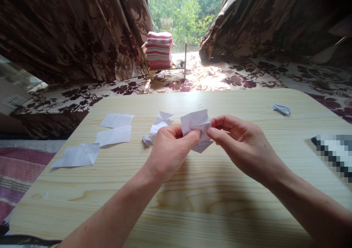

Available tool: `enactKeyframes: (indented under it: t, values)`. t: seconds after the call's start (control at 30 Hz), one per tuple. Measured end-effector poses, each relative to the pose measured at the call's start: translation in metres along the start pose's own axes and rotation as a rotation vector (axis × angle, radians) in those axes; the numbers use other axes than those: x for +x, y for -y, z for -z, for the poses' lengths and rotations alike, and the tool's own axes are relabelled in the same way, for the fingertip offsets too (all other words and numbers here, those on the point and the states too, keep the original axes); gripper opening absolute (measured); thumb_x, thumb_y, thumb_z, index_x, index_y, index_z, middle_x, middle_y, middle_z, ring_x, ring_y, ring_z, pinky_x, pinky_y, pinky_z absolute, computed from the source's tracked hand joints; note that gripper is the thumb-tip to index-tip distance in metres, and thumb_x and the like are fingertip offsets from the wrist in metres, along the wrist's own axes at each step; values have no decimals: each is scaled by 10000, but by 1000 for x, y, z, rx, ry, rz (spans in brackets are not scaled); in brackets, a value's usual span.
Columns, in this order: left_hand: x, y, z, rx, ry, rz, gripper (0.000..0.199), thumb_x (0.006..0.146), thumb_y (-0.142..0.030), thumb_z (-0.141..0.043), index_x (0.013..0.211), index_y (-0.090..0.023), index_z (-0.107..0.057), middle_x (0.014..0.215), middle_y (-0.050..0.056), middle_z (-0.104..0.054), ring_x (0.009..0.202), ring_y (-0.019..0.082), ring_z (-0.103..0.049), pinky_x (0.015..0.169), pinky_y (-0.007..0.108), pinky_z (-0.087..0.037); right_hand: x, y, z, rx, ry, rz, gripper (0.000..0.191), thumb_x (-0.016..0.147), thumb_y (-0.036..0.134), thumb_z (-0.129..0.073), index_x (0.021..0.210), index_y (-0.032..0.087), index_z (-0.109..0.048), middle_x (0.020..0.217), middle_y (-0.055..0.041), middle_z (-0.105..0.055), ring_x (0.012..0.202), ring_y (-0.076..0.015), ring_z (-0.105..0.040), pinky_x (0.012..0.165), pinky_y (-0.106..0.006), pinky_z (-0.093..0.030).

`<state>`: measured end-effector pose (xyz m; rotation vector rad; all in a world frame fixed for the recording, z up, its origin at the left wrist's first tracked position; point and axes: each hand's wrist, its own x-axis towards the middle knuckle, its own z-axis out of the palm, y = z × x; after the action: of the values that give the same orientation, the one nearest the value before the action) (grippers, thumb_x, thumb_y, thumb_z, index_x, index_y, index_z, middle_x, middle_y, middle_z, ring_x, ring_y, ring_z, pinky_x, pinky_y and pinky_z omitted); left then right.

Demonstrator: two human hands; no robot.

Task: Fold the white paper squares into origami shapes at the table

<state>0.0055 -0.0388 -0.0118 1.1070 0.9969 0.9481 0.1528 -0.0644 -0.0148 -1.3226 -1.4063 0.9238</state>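
Observation:
A small folded piece of white paper (195,119) is held up above the middle of the table. My left hand (172,147) pinches it, thumb across its front face. At its right edge my right hand (242,140) is closed, thumb and index finger gripping the side. A pointed flap hangs below the fingers. Just left of my left hand lie a creased paper piece (160,123) and a tiny folded paper (147,141). Farther left rest flat paper pieces: one at the back (117,120), one in the middle (113,135) and a creased one (78,155) in front.
The wooden table (192,196) has rounded corners. A folded paper bundle (281,109) sits at its back right, and a pixelated dark-edged object (334,156) at the right edge. Behind stands a small rack with stacked pink-striped cloths (158,50), before a window between patterned curtains (110,32).

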Motion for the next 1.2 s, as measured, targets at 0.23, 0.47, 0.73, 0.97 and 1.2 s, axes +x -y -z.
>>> enactKeyframes:
  t: [0.23,0.47,0.73,0.97,1.2]
  values:
    - [1,2,2,72,-9,1,126,748,-209,-686,806,-162,-787,705,7,-732,710,127,-618,672,226,-468,1,1,3,-52,-44,38,144,823,312,-620,742,199,-652,751,7,-643,678,-118,-568,604,-244,-434]
    - [1,3,3,89,-10,-27,148,780,-237,-652,780,-167,-782,668,-7,-686,696,121,-590,682,240,-448,-1,-1,4,-32,-15,117,85,782,230,-639,705,203,-662,817,-7,-604,721,-135,-546,594,-260,-430]
    - [1,3,3,74,-3,-24,146,780,-228,-649,785,-176,-786,688,0,-685,694,129,-586,725,262,-466,-1,-1,2,-78,-10,140,90,795,218,-617,715,203,-657,829,-19,-604,710,-146,-561,584,-271,-448]
    - [0,5,3,38,29,-57,183,810,-228,-608,789,-175,-782,697,3,-677,699,129,-574,746,273,-466,-3,2,3,-179,-6,234,122,834,199,-584,737,192,-658,800,-26,-595,729,-136,-558,543,-236,-437]
    - [1,5,2,43,14,-38,161,783,-262,-657,768,-163,-783,659,1,-679,668,124,-579,660,241,-450,-5,4,4,-321,-39,342,109,821,150,-599,729,177,-651,764,-19,-589,691,-113,-539,502,-218,-412]
